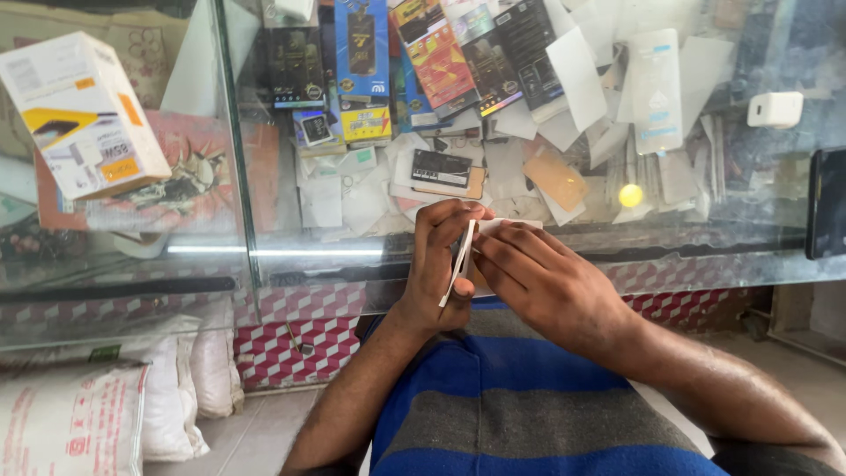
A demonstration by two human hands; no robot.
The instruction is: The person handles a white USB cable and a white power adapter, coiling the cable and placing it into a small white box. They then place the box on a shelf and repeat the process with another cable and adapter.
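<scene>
Left hand [438, 264] curled round a thin white flat card-like sleeve [460, 262], seen edge-on and upright, thumb on the near face and fingers folded over the top edge. Right hand [545, 280] pressed against the sleeve's other face, fingers bent and closed upon it, fingertips [490, 248] at its upper part. Held between both hands just above the lap, over a blue and grey striped shirt [520, 397], close in front of a glass display counter [264, 251]. Inside the counter, a heap of boxed phone accessories and loose white paper packets [458, 97]. On the glass at far left, a tilted white cardboard box [81, 115]; at right, a small white charger plug [775, 109]. White woven sacks [97, 414] on the floor, lower left.
</scene>
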